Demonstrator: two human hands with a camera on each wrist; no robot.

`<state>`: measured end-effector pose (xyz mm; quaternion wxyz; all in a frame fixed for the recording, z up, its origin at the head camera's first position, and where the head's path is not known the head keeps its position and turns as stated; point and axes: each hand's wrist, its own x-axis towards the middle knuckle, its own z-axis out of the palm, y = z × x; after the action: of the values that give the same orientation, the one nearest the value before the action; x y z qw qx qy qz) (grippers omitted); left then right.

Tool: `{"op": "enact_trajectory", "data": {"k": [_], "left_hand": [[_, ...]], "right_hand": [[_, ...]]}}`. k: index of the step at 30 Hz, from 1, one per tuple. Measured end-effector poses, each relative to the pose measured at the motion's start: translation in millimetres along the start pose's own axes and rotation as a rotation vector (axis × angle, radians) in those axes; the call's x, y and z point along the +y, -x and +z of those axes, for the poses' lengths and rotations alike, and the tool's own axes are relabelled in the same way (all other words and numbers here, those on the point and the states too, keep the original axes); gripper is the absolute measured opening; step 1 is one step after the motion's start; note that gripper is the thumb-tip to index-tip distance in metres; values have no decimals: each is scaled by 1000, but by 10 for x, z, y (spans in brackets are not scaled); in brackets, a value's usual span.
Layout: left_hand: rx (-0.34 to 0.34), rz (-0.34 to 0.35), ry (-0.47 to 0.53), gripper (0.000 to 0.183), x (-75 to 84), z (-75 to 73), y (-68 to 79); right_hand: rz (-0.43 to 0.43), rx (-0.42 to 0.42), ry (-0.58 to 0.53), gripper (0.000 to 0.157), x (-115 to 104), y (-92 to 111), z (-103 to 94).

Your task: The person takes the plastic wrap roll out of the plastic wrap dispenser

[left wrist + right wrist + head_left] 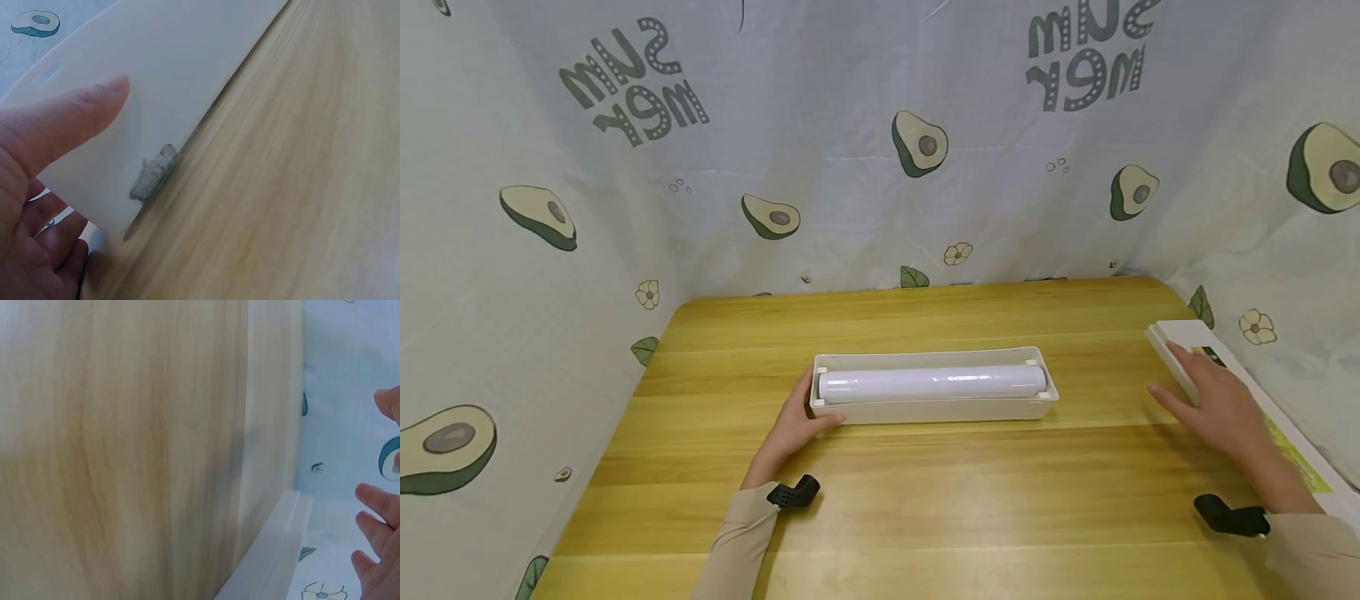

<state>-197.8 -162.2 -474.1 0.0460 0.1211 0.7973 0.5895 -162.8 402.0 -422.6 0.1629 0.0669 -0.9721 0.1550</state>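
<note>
From where I stood, a broad stretch of yellowish wooden table (970,492) lay open between the person's two forearms, so a hand could pass there. Midway, an open-topped white plastic box (932,412) barred the way, its left end blocked by the gripping left hand (793,425). Inside, a glossy white roll (932,384) left only slim gaps along the walls. Wood ran free behind the box, up to a pale avocado-print curtain (850,75). Rightward, the route narrowed at the right hand (1221,408) and a long white carton (1288,437) along the table's edge.
</note>
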Motion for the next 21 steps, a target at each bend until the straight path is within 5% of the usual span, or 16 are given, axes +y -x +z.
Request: {"op": "enact_trajectory", "data": {"k": [21], "left_hand": [[-4,5,-7,99,-21,-9,-8]], "right_hand": [[-46,-7,-26,77,-132,-96,-12]]}}
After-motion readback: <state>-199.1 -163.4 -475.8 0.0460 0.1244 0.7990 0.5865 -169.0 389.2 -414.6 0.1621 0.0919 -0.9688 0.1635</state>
